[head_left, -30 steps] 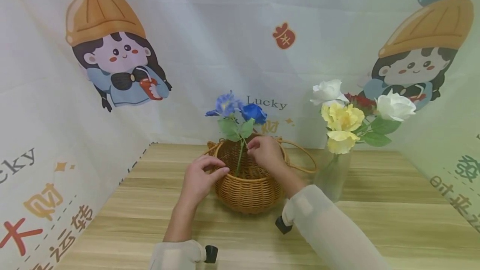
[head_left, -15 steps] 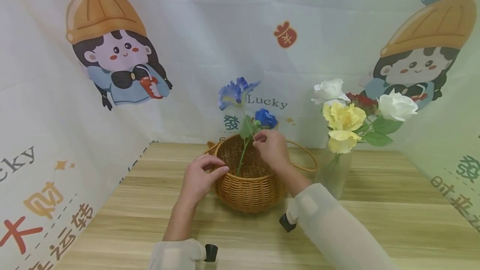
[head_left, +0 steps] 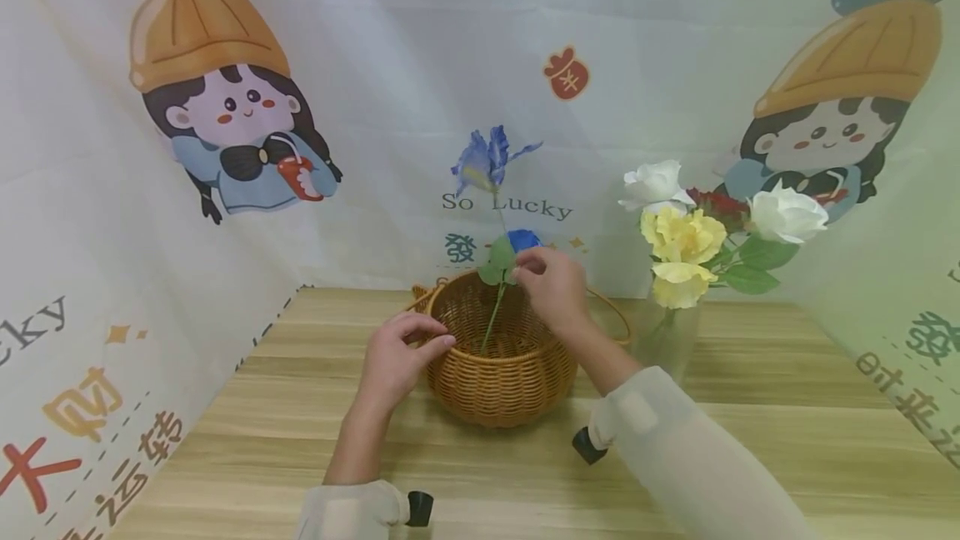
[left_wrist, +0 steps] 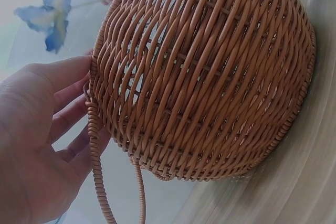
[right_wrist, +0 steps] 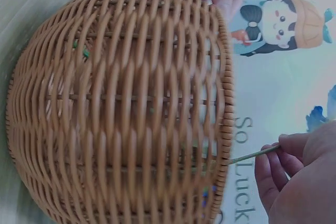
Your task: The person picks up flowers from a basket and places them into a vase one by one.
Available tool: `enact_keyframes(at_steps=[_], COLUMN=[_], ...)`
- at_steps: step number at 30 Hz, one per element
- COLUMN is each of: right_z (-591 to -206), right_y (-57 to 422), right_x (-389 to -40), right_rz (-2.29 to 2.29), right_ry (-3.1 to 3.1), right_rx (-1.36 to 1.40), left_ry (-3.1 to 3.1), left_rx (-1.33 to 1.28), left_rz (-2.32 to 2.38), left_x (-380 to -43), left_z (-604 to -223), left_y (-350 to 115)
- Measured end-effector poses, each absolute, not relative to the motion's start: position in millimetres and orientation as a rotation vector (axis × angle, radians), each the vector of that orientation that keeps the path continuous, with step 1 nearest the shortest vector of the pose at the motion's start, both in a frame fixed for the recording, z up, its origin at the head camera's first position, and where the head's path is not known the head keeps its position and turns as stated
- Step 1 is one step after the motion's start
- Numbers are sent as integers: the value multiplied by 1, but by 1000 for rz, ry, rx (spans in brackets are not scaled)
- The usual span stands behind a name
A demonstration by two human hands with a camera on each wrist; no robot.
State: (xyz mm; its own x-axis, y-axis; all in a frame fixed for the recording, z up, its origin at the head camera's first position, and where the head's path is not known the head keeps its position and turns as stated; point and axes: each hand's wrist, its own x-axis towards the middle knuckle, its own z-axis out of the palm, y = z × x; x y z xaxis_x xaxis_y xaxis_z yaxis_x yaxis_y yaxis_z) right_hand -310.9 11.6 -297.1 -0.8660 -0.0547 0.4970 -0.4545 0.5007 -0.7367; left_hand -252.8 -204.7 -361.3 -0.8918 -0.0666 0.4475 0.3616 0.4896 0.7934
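Note:
A round brown wicker basket (head_left: 498, 394) stands on the table. My left hand (head_left: 401, 361) grips its rim at the left, with the thumb and fingers at the edge in the left wrist view. At the basket's right side, my right hand (head_left: 555, 290) pinches a thin green flower stem (right_wrist: 254, 155) just above the rim. That stem slants down into the basket. Above it rises a light-blue artificial flower (head_left: 483, 163). A darker blue rose (head_left: 523, 240) and green leaves (head_left: 498, 261) show beside the right fingers; the rose is partly hidden.
A clear vase (head_left: 667, 348) with white, yellow and red artificial flowers stands right of the basket. The basket's handle (head_left: 611, 315) hangs out at the right. Printed white cloth (head_left: 405, 65) walls the wooden table (head_left: 262, 448) at the back and sides.
My right hand has moved a little to the right. The light-blue flower has risen and shifted right, and its stem leans more to the right. My left hand stays on the rim.

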Motion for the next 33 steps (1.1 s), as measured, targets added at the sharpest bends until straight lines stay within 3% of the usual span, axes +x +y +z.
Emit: enact_keyframes(at_steps=[15, 33], right_z=[-276, -277], right_y=[44, 97], right_x=[-289, -258], right_rz=[1625, 1595], right_ry=[-1996, -1755], right_rx=[560, 601], left_ry=[-2318, -2309], left_rx=[-240, -242], left_rz=[-1388, -1431], left_x=[-252, -254], left_z=[-362, -364], left_y=[-204, -205])
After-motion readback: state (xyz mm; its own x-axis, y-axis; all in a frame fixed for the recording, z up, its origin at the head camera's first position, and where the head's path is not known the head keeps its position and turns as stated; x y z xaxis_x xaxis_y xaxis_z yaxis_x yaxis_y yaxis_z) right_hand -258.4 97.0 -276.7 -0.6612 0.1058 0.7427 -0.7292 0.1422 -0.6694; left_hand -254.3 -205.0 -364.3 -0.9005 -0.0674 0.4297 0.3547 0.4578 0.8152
